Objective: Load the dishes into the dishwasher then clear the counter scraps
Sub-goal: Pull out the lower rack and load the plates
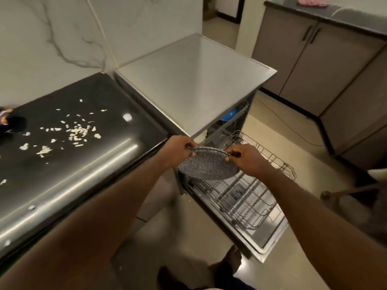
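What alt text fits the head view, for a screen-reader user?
A person's left hand and right hand grip a speckled grey plate by its far rim, over the pulled-out wire rack of an open dishwasher. Pale scraps lie scattered on the dark counter to the left.

Marble wall, beige floor, grey cabinets
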